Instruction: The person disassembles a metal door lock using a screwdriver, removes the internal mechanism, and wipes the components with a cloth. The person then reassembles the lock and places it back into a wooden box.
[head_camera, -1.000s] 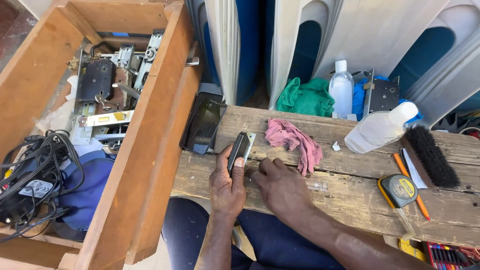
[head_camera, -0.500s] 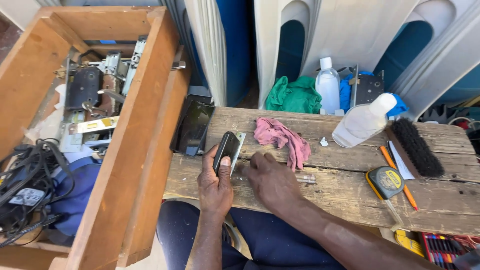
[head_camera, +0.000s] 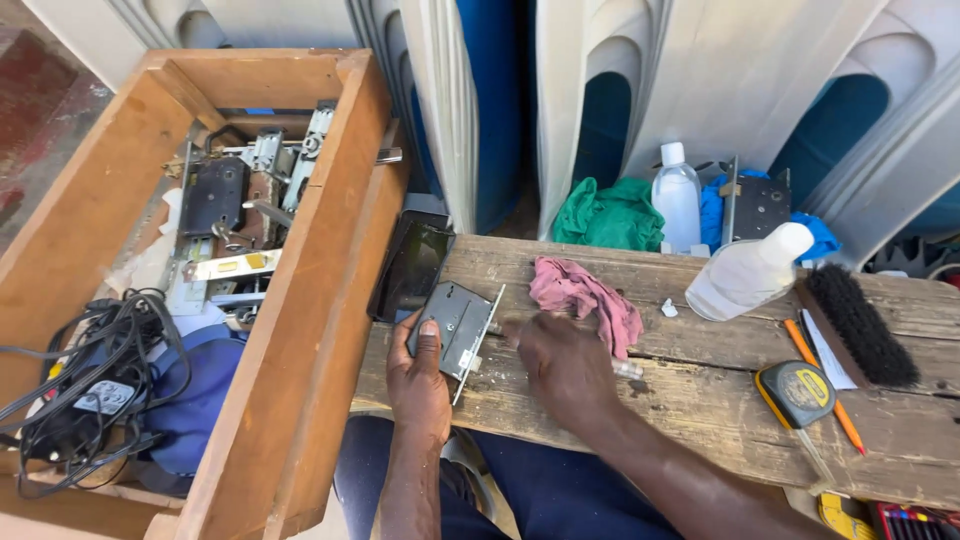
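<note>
Left hand is clamped on a grey metal lock case, thumb up its face, holding it tilted at the left end of the wooden bench. Right hand is at the lock's right edge, fingers curled at a small part there; whether they pinch anything, cannot tell. Lock looks cased up, cover on; judging by that, work is at an early or fiddling stage, nothing visibly taken apart on the bench.

Bench is rough weathered planks. Pink rag just beside the right hand. Toward the right end: clear squeeze bottle lying down, black brush, orange pencil, yellow tape measure. Along the back edge: green cloth, upright clear bottle, second lock body on blue cloth. Dark phone off the left end. Wooden crate left of the bench holds more lock parts and black cables. White and blue moulded panels behind.
</note>
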